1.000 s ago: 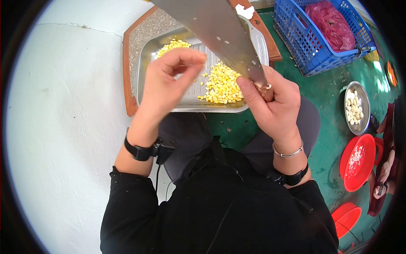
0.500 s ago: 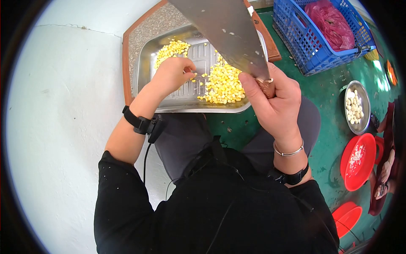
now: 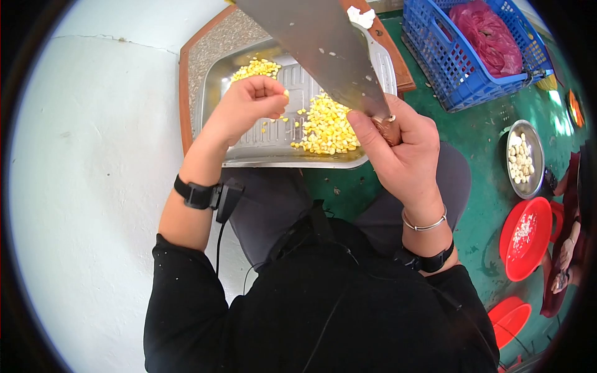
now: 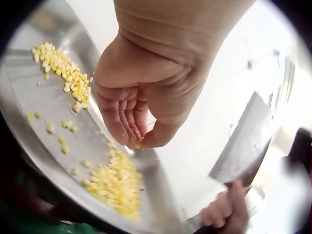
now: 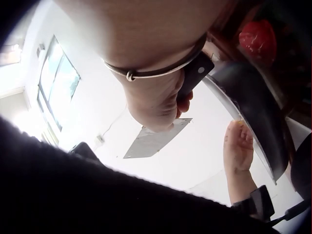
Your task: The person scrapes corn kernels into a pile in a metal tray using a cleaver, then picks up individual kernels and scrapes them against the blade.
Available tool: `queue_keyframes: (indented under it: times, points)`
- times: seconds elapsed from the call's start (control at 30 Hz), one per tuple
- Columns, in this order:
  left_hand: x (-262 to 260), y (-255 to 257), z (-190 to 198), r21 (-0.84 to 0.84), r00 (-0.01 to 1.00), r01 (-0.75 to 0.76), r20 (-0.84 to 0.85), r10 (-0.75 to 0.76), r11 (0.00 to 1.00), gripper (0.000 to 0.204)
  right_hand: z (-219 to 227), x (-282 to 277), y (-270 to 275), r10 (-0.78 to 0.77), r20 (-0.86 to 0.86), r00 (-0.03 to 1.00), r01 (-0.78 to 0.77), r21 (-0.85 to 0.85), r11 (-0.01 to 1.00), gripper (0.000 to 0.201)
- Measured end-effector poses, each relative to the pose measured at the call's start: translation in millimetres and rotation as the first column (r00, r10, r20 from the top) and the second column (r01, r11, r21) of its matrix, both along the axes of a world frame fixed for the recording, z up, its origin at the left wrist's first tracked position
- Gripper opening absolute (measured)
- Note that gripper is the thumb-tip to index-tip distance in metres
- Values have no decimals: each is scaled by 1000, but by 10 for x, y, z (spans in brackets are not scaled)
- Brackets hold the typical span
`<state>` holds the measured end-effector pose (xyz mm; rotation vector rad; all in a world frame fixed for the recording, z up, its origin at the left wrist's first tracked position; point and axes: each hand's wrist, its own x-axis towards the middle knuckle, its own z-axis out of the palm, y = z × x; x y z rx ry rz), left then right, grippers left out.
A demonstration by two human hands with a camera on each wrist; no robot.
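Note:
My left hand [image 3: 249,107] is over the metal tray [image 3: 249,156], pinching a yellow corn kernel [image 4: 139,145] between thumb and fingertips. In the tray, one pile of corn kernels [image 3: 328,127] lies at the near right and a smaller pile [image 3: 257,67] at the far left, partly behind my left hand. A few loose kernels are scattered between them. My right hand [image 3: 407,146] grips the brown handle of a cleaver [image 3: 323,53]. Its broad blade is raised above the tray's right side, pale specks stuck to it, and hides part of the tray.
The tray rests on a wood-edged stand [image 3: 185,105] beside a white wall [image 3: 93,155]. On the green floor to the right are a blue crate [image 3: 448,74] with a pink bag, a steel bowl [image 3: 511,177] of pale pieces, red basins [image 3: 513,267] and another person's hand [image 3: 566,252].
My left hand went from near the blade down to the tray, then rose slightly with a corn kernel at its fingertips. The right hand keeps its grip on the cleaver, which shifted only slightly.

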<state>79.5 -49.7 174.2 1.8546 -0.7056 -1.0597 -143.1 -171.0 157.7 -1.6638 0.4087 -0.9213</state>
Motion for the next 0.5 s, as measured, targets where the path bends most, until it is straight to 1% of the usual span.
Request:
queue_keyframes:
  times: [0.03,0.07,0.13,0.23,0.27,0.33,0.47,0.5]
  points:
    - [7,41,66,-72,992,-28,-129,19,997,12,5,1,3,11,-14,1000,-11,-9,1000,24]
    - [-27,59,125,-73,991,-33,-129,23,997,12,7,9,10,15,-13,1000,-16,-10,1000,24]
    - [-105,97,239,-213,948,-91,-318,20,973,9,4,21,26,66,-4,998,-66,-17,998,22]
    - [-195,106,341,-246,932,-100,-361,4,964,10,54,13,34,121,-16,993,-122,-68,990,22]
    - [-205,112,356,-247,933,-99,-361,4,964,10,44,20,37,121,-16,993,-121,-68,990,22]
    - [-223,124,383,-265,939,-125,-342,28,956,11,11,32,49,124,20,992,-120,-130,984,23]
    - [-239,121,421,-273,946,-99,-325,5,957,11,5,22,51,106,28,994,-101,-152,983,24]
    - [-218,123,416,-293,923,-103,-384,-18,950,11,15,9,44,102,-2,995,-101,-157,982,24]
